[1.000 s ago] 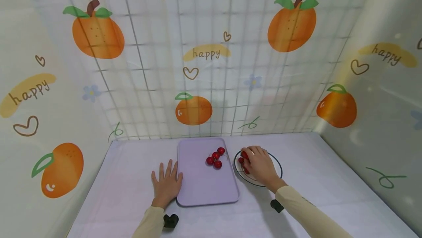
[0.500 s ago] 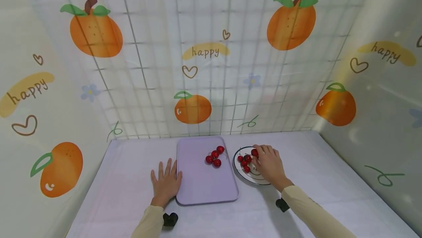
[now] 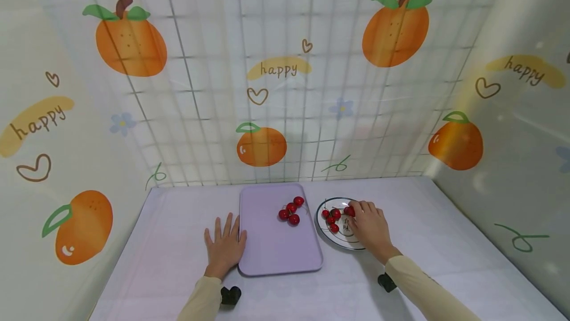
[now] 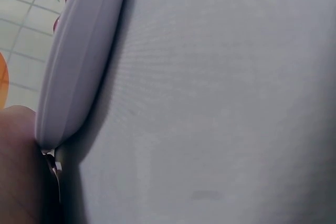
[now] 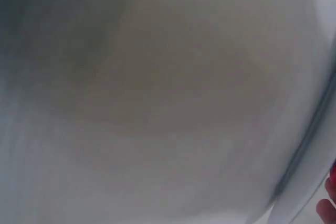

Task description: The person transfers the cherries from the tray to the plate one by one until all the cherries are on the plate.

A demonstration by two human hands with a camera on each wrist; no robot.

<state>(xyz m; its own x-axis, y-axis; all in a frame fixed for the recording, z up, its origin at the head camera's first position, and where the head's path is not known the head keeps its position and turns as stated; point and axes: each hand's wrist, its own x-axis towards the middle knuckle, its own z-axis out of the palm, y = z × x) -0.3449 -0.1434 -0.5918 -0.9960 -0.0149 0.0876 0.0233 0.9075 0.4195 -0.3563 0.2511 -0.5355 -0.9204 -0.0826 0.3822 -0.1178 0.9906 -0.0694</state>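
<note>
In the head view my left hand (image 3: 226,251) lies with fingers spread on the table, its thumb against the left edge of the lilac tray (image 3: 280,256). Several red cherries (image 3: 293,219) with stems lie near the tray's upper right. To the right stands a white plate (image 3: 346,240) with a dark rim and printed characters. On its left part sits a cluster of red cherries (image 3: 330,220). Over the plate's right side, my right hand (image 3: 371,227) pinches a red cherry (image 3: 349,211). The right wrist view shows only its fingertips (image 5: 326,211) and a bit of red at the edge.
A pale lilac cloth covers the table (image 3: 427,222). A printed curtain (image 3: 280,108) with oranges stands behind and on both sides. Dark wrist-worn pieces (image 3: 230,296) show by both wrists.
My right hand has shifted to the right across the plate with a cherry at its fingertips, uncovering the cherries on the plate's left. The left hand and the tray stay put.
</note>
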